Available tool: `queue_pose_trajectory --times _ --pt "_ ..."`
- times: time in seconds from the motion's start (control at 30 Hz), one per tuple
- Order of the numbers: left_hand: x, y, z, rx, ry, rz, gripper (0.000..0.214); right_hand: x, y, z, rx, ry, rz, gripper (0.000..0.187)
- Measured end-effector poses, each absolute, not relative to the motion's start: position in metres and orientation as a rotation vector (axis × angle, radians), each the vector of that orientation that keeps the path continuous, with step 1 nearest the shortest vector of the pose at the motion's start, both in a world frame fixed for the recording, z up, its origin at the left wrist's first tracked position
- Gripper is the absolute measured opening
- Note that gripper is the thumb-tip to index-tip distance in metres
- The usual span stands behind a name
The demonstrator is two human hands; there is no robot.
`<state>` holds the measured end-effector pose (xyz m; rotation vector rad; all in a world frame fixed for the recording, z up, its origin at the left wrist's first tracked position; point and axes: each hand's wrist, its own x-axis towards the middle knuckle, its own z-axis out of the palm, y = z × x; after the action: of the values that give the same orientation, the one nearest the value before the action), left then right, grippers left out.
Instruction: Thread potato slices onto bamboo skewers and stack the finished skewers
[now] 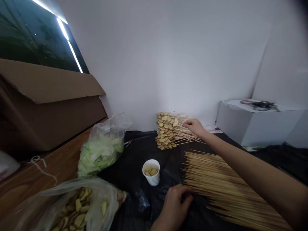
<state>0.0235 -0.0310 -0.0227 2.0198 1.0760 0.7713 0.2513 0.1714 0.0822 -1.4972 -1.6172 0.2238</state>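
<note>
My right hand reaches over the far pile, its fingertips pinched on a wooden skewer that seems to carry a potato slice. Beneath it are stacked skewers of potato slices, their bare ends pointing right. My left hand is low in front, fingers curled, beside a large spread of bare wooden skewers. A small yellowish bit shows at its knuckles; what it is cannot be made out. Left of that hand a white paper cup holds several potato slices.
An open plastic bag of potato slices lies front left, with a bag of cut cabbage behind. A cardboard box stands far left, a white box at right. Black plastic sheeting covers the work surface before a white wall.
</note>
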Motion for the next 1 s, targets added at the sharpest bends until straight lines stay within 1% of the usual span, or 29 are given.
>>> queue_pose_trajectory --times 0.2,0.4,0.63,0.8,1.0 --pt "0.024 -0.027 -0.025 2.015 1.035 0.724 0.027 0.222 0.234 0.098 -1.598 -1.63 0.103 0.02" --pt "0.025 -0.022 -0.032 2.028 1.096 0.653 0.028 0.202 0.266 0.095 -1.722 -1.702 0.005 0.025" --pt "0.026 -0.021 -0.028 2.046 1.07 0.63 0.032 0.197 0.257 0.096 -1.885 -1.777 -0.124 0.034" --pt "0.026 -0.022 -0.024 2.042 1.091 0.626 0.029 0.196 0.246 0.103 -1.915 -1.842 -0.241 0.033" --pt "0.025 -0.022 -0.023 2.014 1.062 0.63 0.031 0.193 0.241 0.104 -1.91 -1.926 -0.326 0.032"
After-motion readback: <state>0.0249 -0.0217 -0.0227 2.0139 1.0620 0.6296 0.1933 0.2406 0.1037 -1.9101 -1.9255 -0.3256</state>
